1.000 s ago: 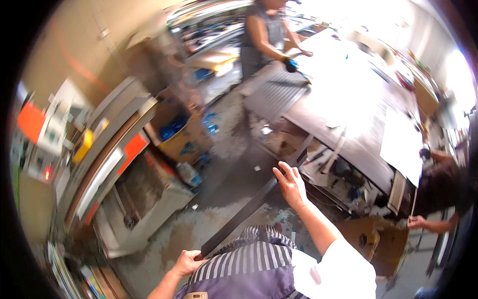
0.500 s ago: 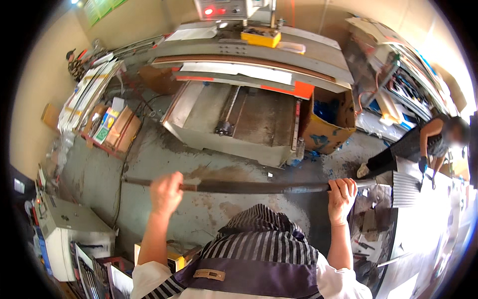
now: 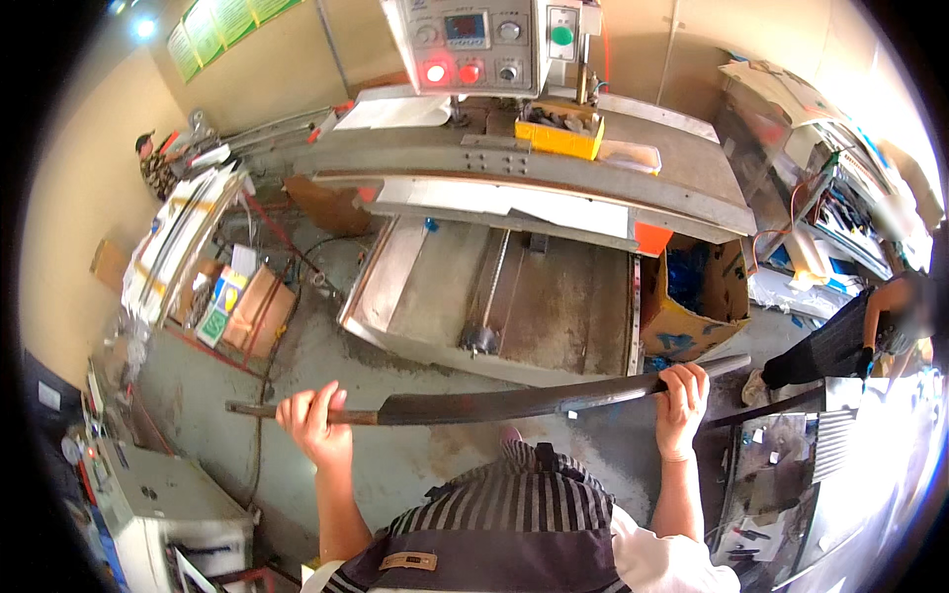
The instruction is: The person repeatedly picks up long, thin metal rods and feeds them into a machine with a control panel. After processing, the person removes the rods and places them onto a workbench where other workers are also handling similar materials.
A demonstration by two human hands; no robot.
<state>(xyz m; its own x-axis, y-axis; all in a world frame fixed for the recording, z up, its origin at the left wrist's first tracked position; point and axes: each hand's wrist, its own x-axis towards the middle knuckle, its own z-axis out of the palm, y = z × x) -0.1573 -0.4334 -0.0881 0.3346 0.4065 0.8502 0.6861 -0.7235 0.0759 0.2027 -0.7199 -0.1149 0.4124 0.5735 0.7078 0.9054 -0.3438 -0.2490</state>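
A long dark metal bar (image 3: 504, 403) with narrower ends spans the middle of the view, held crosswise in front of my striped apron. My left hand (image 3: 318, 423) is closed round its thin left end, and a short stub sticks out beyond the fingers. Near the other end, my right hand (image 3: 680, 407) has its fingers wrapped over the bar, which runs on to a narrow tip. The bar is slightly tilted, its right end higher in the picture. Just beyond it stands a machine with a metal bed (image 3: 554, 296) and a control box (image 3: 479, 49) with a lit red lamp.
A yellow tray (image 3: 560, 131) sits on the machine top. A cardboard box (image 3: 697, 331) with blue material stands by its right side. A co-worker (image 3: 830, 326) bends over a bench at right. A grey cabinet (image 3: 168, 484) stands at left, with stacked strips (image 3: 183, 242) beyond.
The view has tilted up, showing more of the control box. The bar has gone from nearly level to slanted, its left end now lower than its right. Both hands still hold it.
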